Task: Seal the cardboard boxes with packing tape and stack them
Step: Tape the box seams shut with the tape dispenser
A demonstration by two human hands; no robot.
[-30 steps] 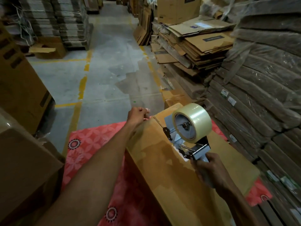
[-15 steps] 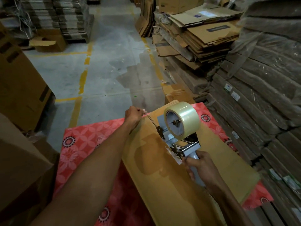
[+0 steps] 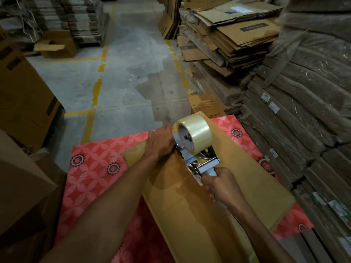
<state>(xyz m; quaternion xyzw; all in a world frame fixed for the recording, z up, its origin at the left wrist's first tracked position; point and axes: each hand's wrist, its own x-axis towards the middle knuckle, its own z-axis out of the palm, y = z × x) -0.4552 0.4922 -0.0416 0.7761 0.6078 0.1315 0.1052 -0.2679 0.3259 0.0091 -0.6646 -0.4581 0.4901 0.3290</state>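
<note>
Brown cardboard fills the middle of the view. The cardboard box lies flat on a red patterned mat spread on the concrete floor. Its long axis runs from the person's near right toward the far left, so the top face points almost straight out from the body. Both hands are on the box, apart from each other along that axis, with the tape dispenser between them. The left hand rests on the box's far end, touching the front of the dispenser. Its fingertips are hidden behind the tool, so I cannot tell whether they pinch the tape's loose end or only press down at the far edge. The right hand sits nearer the box's middle, fingers wrapped tight round the dispenser's handle. The clear tape roll stands above the box's far end. From this, the tape looks to be anchored at the far end. The coming move is probably a pull by the right hand along the long axis toward the box's near end, which lies under the right forearm. The left hand, being the farther one, is placed to hold the start. Flattened cartons are stacked beyond the box's right side.
</note>
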